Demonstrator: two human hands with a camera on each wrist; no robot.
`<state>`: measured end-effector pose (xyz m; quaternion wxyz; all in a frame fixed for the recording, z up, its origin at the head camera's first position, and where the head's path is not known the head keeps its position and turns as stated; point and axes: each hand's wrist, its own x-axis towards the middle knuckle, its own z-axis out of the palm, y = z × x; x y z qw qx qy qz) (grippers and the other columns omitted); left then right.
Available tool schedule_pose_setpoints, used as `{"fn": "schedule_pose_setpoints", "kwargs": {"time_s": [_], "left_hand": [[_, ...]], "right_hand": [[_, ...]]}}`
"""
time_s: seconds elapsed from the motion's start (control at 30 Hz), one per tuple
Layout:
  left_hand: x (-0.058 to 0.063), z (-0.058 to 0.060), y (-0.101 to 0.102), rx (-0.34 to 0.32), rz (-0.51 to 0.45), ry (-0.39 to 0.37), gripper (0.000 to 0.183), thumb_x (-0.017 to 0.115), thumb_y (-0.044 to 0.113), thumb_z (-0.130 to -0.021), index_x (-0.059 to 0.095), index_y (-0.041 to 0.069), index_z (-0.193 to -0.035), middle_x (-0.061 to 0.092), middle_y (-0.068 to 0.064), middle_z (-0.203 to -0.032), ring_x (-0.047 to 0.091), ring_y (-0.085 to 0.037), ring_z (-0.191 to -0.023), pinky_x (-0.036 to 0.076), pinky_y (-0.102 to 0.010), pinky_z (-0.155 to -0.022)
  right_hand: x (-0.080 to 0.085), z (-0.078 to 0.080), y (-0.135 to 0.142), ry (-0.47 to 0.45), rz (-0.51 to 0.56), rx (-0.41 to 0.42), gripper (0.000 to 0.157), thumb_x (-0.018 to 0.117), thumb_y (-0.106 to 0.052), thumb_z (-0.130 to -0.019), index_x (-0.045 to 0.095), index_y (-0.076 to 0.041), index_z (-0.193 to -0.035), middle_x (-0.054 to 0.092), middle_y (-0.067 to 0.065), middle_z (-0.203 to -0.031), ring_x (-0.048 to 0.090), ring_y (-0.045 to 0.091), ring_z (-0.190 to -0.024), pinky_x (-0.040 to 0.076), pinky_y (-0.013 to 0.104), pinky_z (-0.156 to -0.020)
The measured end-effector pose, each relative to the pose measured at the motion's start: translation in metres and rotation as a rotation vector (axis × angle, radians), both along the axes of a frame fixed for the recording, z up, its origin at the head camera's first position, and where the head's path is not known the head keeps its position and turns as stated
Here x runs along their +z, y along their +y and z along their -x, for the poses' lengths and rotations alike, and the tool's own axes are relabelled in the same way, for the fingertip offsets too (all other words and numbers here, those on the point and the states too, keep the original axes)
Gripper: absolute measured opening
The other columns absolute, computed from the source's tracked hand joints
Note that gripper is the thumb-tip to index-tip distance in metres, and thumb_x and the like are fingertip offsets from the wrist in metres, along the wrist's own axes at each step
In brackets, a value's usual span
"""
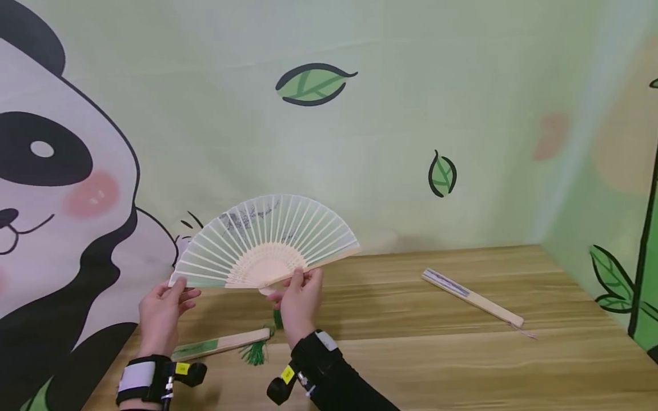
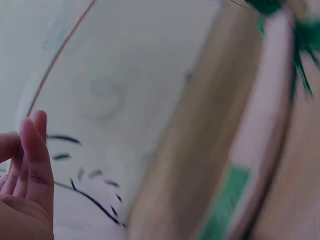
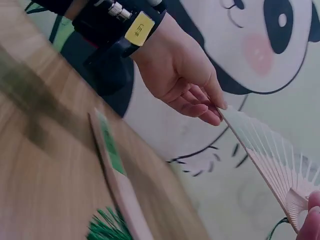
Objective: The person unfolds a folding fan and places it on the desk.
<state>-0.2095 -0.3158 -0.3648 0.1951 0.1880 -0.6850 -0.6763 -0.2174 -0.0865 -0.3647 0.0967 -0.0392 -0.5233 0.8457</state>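
A spread folding fan [image 1: 267, 228] with pale ribs and dark printed marks is held up above the wooden table. At its left end, my left hand [image 1: 160, 317] pinches the outer edge between thumb and fingers; the right wrist view also shows this left hand [image 3: 175, 70] at the fan's tip [image 3: 245, 127]. My right hand [image 1: 301, 305] grips the fan near its pivot, along the right outer rib. In the left wrist view the fan appears only as a thin edge [image 2: 60, 50]. Part of a green tassel [image 1: 278, 318] hangs beside my right wrist.
Below the hands lies a closed folding fan [image 1: 241, 341] with a green section and green tassel [image 1: 254, 353]. Another closed fan [image 1: 473, 298], purple-patterned, lies to the right on the table [image 1: 411, 354]. Behind stands a cloth backdrop [image 1: 385, 114] with a panda and leaves.
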Motion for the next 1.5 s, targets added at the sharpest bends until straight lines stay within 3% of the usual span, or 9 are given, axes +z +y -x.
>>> {"fn": "schedule_pose_setpoints", "kwargs": {"time_s": [0.2,0.37,0.47,0.6,0.73,1.0,1.17,1.33,1.5], "left_hand": [[-0.028,0.003,-0.036,0.034,0.161,-0.130,0.039,0.054,0.039,-0.101,0.051,0.005,-0.120,0.068,0.003,-0.090,0.066,-0.011,-0.084,0.053,-0.025,-0.075],[-0.045,0.004,-0.058,0.050,0.253,-0.156,0.039,0.052,0.035,-0.103,0.051,-0.001,-0.120,0.068,0.003,-0.085,0.065,-0.008,-0.076,0.050,-0.023,-0.064],[-0.053,0.003,-0.067,0.062,0.341,-0.177,0.041,0.053,0.036,-0.103,0.053,-0.003,-0.117,0.068,-0.001,-0.086,0.063,-0.006,-0.076,0.045,-0.023,-0.065],[-0.062,0.002,-0.071,0.103,0.458,-0.261,0.045,0.055,0.039,-0.102,0.057,-0.005,-0.112,0.062,-0.008,-0.092,0.053,-0.020,-0.084,0.037,-0.030,-0.069],[-0.070,0.000,-0.073,0.103,0.452,-0.355,0.048,0.055,0.040,-0.101,0.054,-0.005,-0.116,0.050,-0.016,-0.101,0.042,-0.030,-0.093,0.036,-0.036,-0.072],[-0.069,0.001,-0.075,0.098,0.546,-0.424,0.043,0.058,0.035,-0.098,0.056,-0.006,-0.109,0.048,-0.018,-0.097,0.040,-0.035,-0.095,0.037,-0.038,-0.071],[-0.060,0.000,-0.075,0.012,0.669,-0.529,0.041,0.055,0.035,-0.097,0.059,-0.006,-0.099,0.048,-0.022,-0.098,0.035,-0.043,-0.102,0.035,-0.049,-0.084],[-0.051,0.002,-0.074,-0.078,0.735,-0.669,0.051,0.055,0.037,-0.096,0.059,-0.010,-0.114,0.049,-0.028,-0.108,0.035,-0.047,-0.103,0.033,-0.055,-0.092],[-0.048,0.002,-0.073,-0.062,0.774,-0.735,0.053,0.056,0.038,-0.095,0.058,-0.011,-0.115,0.049,-0.031,-0.111,0.037,-0.048,-0.103,0.034,-0.054,-0.093]], "right_hand": [[-0.012,0.008,-0.026,-0.184,0.086,0.000,0.011,0.049,-0.010,-0.104,0.044,-0.006,-0.096,0.060,0.014,-0.086,0.064,0.023,-0.057,0.048,0.027,-0.045],[-0.020,0.011,-0.042,-0.284,0.182,0.016,0.014,0.050,-0.007,-0.102,0.040,-0.006,-0.092,0.060,0.017,-0.085,0.065,0.023,-0.059,0.050,0.026,-0.050],[-0.025,0.012,-0.046,-0.325,0.222,0.040,0.012,0.048,-0.005,-0.102,0.038,-0.005,-0.095,0.059,0.018,-0.086,0.065,0.022,-0.061,0.052,0.026,-0.053],[-0.033,0.015,-0.046,-0.366,0.236,0.061,0.008,0.045,0.000,-0.101,0.038,-0.002,-0.097,0.057,0.017,-0.083,0.064,0.020,-0.061,0.051,0.024,-0.054],[-0.041,0.016,-0.047,-0.395,0.225,0.059,0.009,0.044,0.007,-0.096,0.041,0.000,-0.093,0.058,0.019,-0.079,0.064,0.020,-0.060,0.051,0.023,-0.053],[-0.052,0.024,-0.049,-0.454,0.183,0.064,0.013,0.041,0.013,-0.090,0.048,0.008,-0.100,0.062,0.023,-0.084,0.065,0.019,-0.062,0.053,0.024,-0.056],[-0.055,0.026,-0.047,-0.481,0.160,0.040,0.018,0.041,0.012,-0.090,0.053,0.016,-0.101,0.064,0.023,-0.084,0.064,0.019,-0.061,0.053,0.024,-0.057],[-0.052,0.024,-0.045,-0.490,0.131,0.020,0.018,0.041,0.013,-0.088,0.055,0.017,-0.097,0.063,0.024,-0.081,0.064,0.019,-0.060,0.054,0.025,-0.058],[-0.050,0.022,-0.046,-0.530,0.068,0.014,0.017,0.047,0.016,-0.082,0.060,0.015,-0.094,0.063,0.020,-0.078,0.064,0.019,-0.059,0.054,0.027,-0.059]]}}
